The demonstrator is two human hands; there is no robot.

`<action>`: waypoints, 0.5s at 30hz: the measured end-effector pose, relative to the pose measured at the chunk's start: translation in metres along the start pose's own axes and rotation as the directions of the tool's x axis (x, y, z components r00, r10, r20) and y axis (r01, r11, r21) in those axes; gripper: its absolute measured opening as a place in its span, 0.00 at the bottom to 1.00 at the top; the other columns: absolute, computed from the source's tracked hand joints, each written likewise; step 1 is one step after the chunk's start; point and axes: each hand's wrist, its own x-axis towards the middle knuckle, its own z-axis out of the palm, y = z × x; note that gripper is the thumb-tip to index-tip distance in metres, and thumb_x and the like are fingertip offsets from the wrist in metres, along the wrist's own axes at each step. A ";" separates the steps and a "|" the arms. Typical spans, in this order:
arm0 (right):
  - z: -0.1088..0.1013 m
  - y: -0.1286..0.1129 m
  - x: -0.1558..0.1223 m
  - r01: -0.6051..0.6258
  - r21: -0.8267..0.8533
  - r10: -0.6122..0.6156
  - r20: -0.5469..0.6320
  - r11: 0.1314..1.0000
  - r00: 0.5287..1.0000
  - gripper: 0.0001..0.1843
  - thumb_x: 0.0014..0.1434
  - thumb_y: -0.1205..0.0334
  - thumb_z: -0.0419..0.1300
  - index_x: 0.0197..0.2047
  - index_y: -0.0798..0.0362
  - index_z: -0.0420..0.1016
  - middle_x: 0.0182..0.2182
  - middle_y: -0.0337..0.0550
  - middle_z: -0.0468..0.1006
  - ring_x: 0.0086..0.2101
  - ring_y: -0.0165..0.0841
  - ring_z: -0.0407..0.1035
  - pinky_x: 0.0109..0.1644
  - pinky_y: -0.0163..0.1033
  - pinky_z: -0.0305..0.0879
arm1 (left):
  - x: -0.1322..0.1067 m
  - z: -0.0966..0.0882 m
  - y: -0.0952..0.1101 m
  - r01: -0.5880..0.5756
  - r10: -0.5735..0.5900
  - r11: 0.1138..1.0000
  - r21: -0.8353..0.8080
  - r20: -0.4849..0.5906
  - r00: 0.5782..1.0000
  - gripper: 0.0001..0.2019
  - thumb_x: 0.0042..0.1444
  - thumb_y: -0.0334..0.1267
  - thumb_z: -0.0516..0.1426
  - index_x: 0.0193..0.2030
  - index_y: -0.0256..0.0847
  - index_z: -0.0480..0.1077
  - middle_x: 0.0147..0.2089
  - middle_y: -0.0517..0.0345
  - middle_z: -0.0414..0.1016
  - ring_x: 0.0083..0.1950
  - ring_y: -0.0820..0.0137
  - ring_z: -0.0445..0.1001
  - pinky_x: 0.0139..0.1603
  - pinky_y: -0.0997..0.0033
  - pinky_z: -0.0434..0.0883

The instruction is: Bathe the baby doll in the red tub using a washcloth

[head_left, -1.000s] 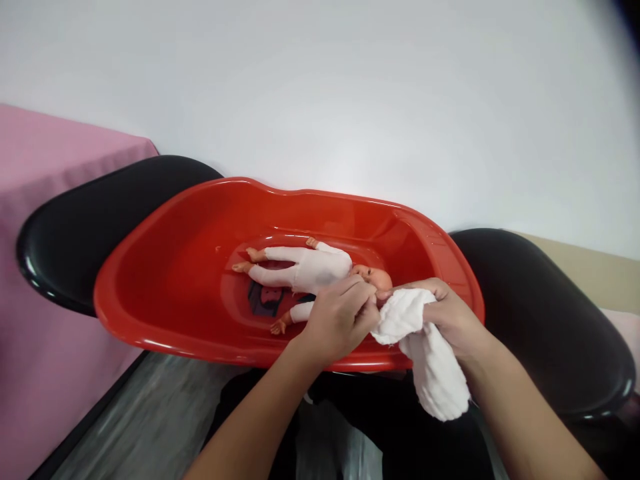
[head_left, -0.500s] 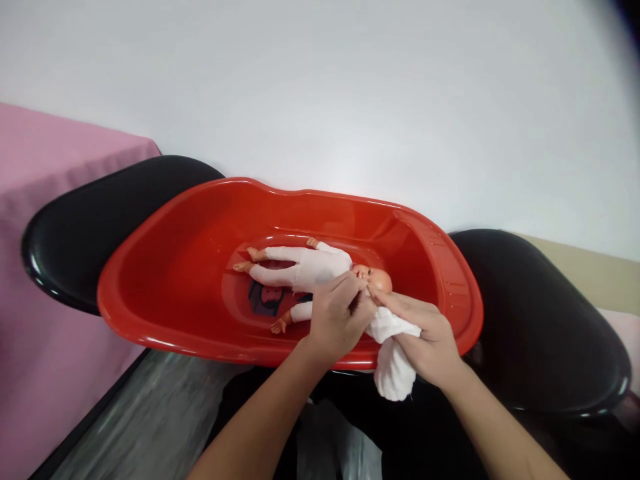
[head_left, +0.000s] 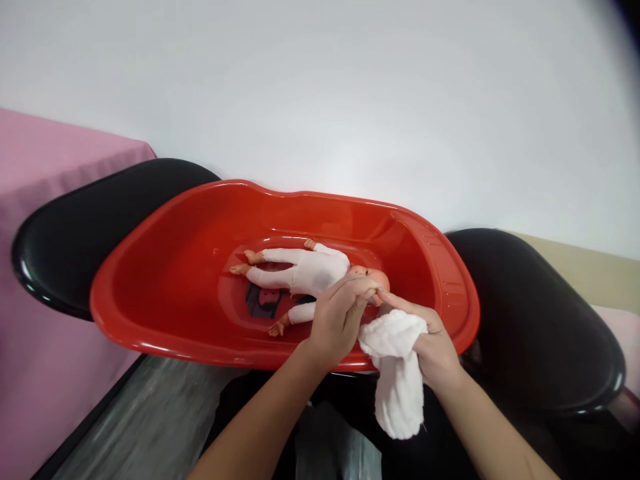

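A small baby doll (head_left: 300, 270) in a white suit lies on its back in a red plastic baby tub (head_left: 170, 267), head to the right. My left hand (head_left: 337, 320) is closed around the doll's neck and chin. My right hand (head_left: 433, 343) grips a white cloth (head_left: 397, 370) that hangs down over the tub's near rim. Its fingertips reach to the doll's head. Both hands hide most of the doll's face.
The tub rests across two black glossy chairs, one at the left (head_left: 80, 220) and one at the right (head_left: 540, 313). A pink cloth-covered table (head_left: 45, 173) stands at the far left. A white wall is behind. Grey floor shows below.
My right hand drew in toward the doll's head with the cloth bunched up, and the cloth now hangs longer below the tub's rim. My left hand stays on the doll.
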 end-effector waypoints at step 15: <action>0.006 -0.001 -0.009 -0.184 0.336 0.194 0.005 0.924 0.981 0.21 0.55 0.54 0.72 0.52 0.47 0.89 0.22 0.36 0.74 0.16 0.25 0.55 0.19 0.33 0.55 | 0.002 0.005 0.003 0.005 -0.005 1.000 -0.009 0.006 1.000 0.10 0.72 0.24 0.58 0.50 0.38 0.80 0.48 0.52 0.87 0.50 0.67 0.85 0.54 0.67 0.80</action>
